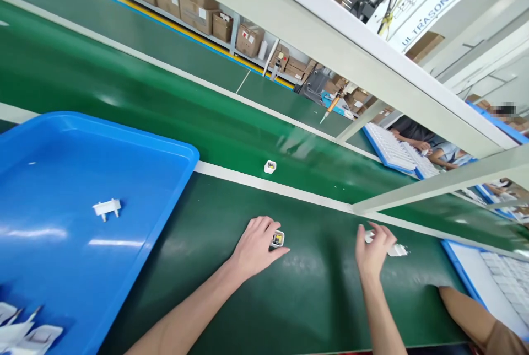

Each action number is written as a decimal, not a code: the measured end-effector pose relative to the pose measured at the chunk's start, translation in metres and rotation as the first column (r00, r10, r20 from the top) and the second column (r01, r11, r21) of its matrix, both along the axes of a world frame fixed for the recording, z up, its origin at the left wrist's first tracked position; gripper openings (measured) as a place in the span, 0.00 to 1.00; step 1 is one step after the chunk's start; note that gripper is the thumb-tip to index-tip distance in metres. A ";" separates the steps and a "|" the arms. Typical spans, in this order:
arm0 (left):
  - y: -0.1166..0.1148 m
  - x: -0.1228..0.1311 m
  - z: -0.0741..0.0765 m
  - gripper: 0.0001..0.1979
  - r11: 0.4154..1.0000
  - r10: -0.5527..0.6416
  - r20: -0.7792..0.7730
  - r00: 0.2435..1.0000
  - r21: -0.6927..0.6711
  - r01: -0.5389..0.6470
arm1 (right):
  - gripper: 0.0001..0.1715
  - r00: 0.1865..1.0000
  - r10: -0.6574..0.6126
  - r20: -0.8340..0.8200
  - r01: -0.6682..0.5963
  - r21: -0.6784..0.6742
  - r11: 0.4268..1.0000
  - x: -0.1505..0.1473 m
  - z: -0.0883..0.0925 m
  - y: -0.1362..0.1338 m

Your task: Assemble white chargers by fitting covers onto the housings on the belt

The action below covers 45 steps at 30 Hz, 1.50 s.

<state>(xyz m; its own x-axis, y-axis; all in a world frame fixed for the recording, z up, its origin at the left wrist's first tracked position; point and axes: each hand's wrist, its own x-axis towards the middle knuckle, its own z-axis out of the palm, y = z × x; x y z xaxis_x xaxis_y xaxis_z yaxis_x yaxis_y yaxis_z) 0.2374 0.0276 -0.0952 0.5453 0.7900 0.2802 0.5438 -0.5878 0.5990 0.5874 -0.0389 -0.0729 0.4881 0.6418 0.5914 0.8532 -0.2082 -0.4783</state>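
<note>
On the dark green bench, my left hand (pixel 258 245) curls around a small open white charger housing (pixel 278 238), its thumb and index finger on either side. A yellow part shows inside that housing. Further right, my right hand (pixel 374 247) pinches a small white piece (pixel 368 236), partly hidden by the fingers. Just beside that hand lies another white plug piece (pixel 397 250) with thin metal ends. A second open white housing (pixel 270 166) sits apart on the green belt beyond the white strip.
A blue tray (pixel 165 148) at left bears a white two-pin plug (pixel 107 208) and several white parts. At right are a blue-edged tray (pixel 458 267) of white pieces and another person's arm (pixel 467 308). A slanted frame post (pixel 433 178) stands beyond my right hand.
</note>
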 end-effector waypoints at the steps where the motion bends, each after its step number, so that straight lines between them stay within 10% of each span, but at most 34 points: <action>1: 0.000 0.000 0.001 0.19 1.000 0.006 -0.001 1.000 -0.014 -0.006 | 0.32 0.997 0.082 0.009 -0.082 -0.026 0.996 -0.018 -0.002 0.013; 7: -0.003 0.002 0.000 0.17 0.999 0.018 -0.046 0.999 -0.031 -0.020 | 0.26 0.859 0.506 -0.083 -0.508 -0.260 0.821 -0.118 -0.009 0.132; 13: -0.014 0.003 0.008 0.23 0.997 0.065 -0.144 0.987 -0.034 -0.071 | 0.24 0.776 0.618 -0.126 -0.614 -0.376 0.694 -0.167 -0.003 0.213; 25: -0.026 -0.054 0.027 0.31 0.915 0.369 -0.262 0.892 -0.067 -0.398 | 0.21 0.391 0.901 -0.188 -0.875 -0.380 0.300 -0.156 -0.002 0.056; 32: 0.023 -0.171 0.078 0.17 0.738 0.658 -0.327 0.678 0.098 -0.668 | 0.29 0.487 0.792 -0.368 -0.873 -0.224 0.432 -0.157 -0.036 0.029; 37: 0.049 -0.232 0.088 0.16 0.690 0.669 -0.427 0.609 0.050 -0.722 | 0.28 0.488 0.759 -0.431 -0.860 -0.087 0.503 -0.150 -0.038 0.028; 41: 0.059 -0.231 0.105 0.14 0.726 0.605 -0.422 0.676 -0.058 -0.686 | 0.22 0.570 0.722 -0.392 -0.772 0.046 0.634 -0.140 -0.034 0.033; 45: 0.049 -0.175 0.123 0.14 0.804 0.505 -0.303 0.808 -0.175 -0.568 | 0.19 0.633 0.674 -0.381 -0.687 0.126 0.716 -0.134 -0.028 0.031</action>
<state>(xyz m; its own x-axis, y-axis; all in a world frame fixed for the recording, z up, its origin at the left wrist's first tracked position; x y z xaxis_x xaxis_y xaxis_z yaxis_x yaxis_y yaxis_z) 0.0625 0.0768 0.0276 0.0353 0.9986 -0.0405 0.8663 -0.0103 0.4994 0.4536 -0.0075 -0.1005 0.0795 0.8961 0.4367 0.5120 0.3392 -0.7892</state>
